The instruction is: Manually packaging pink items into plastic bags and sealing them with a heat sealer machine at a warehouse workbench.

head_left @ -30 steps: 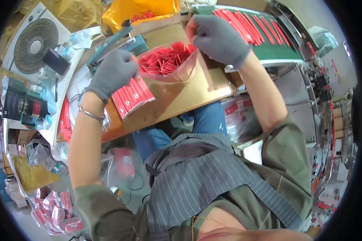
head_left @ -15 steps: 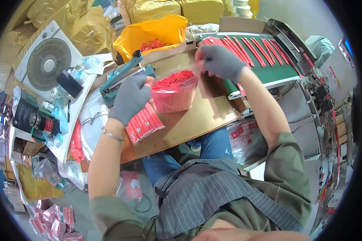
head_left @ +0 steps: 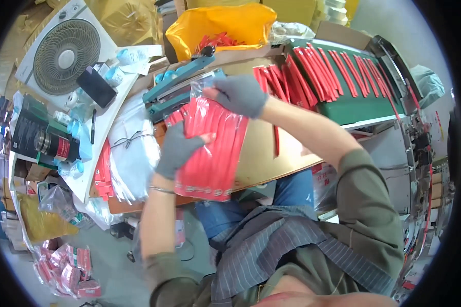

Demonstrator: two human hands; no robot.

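A clear plastic bag of slim red packets stands tilted over the near edge of the tabletop. My left hand, in a grey fingertip-less glove, grips its left side with the thumb across the front. At the bag's top, my right hand, gloved alike, has its fingers closed on the loose plastic end. Just behind the bag lies a blue bag sealer with a long lever and black knob. More loose red packets lie right of my right hand, beside the green belt.
A green conveyor belt carries rows of red strips at the right. A yellow bag holding red pieces stands behind. On the left are a fan, a phone, a pen and tied clear bags. Filled bags lie on the floor.
The filled bag has come nearer and now shows its packets lengthwise. My left hand has moved down onto its side, and my right hand has moved left to its top. The view has shifted.
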